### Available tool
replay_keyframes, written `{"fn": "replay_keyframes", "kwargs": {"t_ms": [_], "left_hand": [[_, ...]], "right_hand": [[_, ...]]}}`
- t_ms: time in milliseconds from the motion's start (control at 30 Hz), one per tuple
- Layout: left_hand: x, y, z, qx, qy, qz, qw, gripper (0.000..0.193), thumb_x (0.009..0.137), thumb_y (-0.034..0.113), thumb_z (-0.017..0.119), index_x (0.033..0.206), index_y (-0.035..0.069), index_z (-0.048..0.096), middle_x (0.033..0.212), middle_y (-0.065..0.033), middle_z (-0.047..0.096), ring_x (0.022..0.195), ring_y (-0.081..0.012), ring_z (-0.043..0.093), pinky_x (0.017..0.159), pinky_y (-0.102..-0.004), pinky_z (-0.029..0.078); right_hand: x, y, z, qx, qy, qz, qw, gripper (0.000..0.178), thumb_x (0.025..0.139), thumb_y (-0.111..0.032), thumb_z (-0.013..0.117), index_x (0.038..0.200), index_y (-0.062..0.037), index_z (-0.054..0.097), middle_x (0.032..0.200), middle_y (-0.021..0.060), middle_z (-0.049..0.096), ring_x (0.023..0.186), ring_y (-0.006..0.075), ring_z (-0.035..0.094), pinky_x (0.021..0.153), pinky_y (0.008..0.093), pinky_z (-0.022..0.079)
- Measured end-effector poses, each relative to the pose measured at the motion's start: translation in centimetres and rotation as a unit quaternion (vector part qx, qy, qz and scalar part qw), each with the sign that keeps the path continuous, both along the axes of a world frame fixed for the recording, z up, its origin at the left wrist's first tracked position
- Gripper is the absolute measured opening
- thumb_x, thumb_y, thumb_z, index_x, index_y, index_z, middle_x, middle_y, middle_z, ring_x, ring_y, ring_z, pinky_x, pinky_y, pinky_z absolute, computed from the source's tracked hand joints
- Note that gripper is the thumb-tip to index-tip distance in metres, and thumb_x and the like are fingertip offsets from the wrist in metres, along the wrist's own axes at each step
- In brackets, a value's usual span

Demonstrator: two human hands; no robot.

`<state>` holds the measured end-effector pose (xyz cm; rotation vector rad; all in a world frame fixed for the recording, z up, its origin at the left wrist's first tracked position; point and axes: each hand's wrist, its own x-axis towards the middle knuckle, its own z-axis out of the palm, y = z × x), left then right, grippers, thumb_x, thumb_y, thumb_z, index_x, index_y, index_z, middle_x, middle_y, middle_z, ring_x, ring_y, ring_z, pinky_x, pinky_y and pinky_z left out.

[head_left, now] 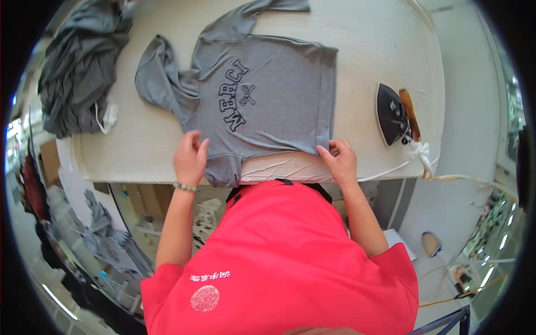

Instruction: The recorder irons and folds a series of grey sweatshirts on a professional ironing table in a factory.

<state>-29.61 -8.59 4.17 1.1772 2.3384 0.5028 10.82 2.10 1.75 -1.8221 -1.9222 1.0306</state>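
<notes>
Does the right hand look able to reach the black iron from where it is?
Probably yes: nothing visible stands between the right hand and the black iron, though that hand touches the gray hoodie.

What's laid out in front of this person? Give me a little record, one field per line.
Garment: grey hooded sweatshirt, spread out, hood toward the left
Surface: cream cloth-covered table
Left hand: beside the sweatshirt's near shoulder, fingers apart
Right hand: at the hem's near corner; grip unclear
Tool: black iron, brown handle, at right
Pile: crumpled grey fabric, at left
</notes>
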Motion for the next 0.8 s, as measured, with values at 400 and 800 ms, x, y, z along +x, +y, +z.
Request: {"fn": "replay_keyframes", "kwargs": {"t_ms": [400,800], "left_hand": [[16.7,37.2,0.5,0.242,0.217,-0.689,0.647,0.046,0.087,0.003,0.063,0.132,0.015,0.065,0.132,-0.0173,0.059,0.119,-0.0352,0.063,0.101,-0.0458,0.052],[13.2,41.3,6.1,-0.016,0.268,-0.836,0.479,0.009,0.088,0.01,0.062,0.096,0.008,0.063,0.106,-0.012,0.06,0.094,-0.0309,0.069,0.081,-0.0433,0.056]], "right_hand": [[-1.0,-2.9,0.7,0.056,0.049,-0.031,0.997,0.032,0.082,-0.019,0.086,0.097,-0.0016,0.064,0.092,0.0114,0.063,0.07,0.0285,0.065,0.063,0.039,0.052],[-2.2,-2.9,2.8,0.148,0.044,0.039,0.987,0.012,0.088,-0.011,0.068,0.089,-0.0088,0.057,0.086,0.0095,0.061,0.071,0.0314,0.066,0.06,0.0414,0.052]]}}
